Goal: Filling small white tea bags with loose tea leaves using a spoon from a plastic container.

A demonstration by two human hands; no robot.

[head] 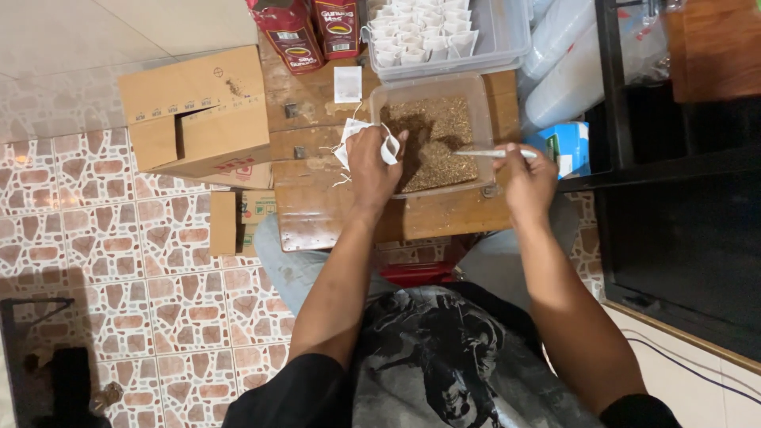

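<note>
Closest to me, at the bottom of the frame, is my dark printed shirt [444,357], with both forearms reaching up from it to the small wooden bench [317,214] at the middle. Going left to right: an open cardboard box [198,111] sits on the patterned floor tiles at upper left, pushed against the bench within reach; what is in it I cannot tell. My left hand [371,168] has its fingers clamped on a small white paper pouch [349,143], held beside the tub so filling is a short move. The clear plastic tub [432,139] holds loose brown shredded material, heaped toward its far side. My right hand [527,178] pinches a thin white stick [487,154], fingers closed on it, its tip lying over the tub's contents. Above, a clear tray [507,40] holds rows of white pouches standing upright, with two red packets [313,32] to its left.
</note>
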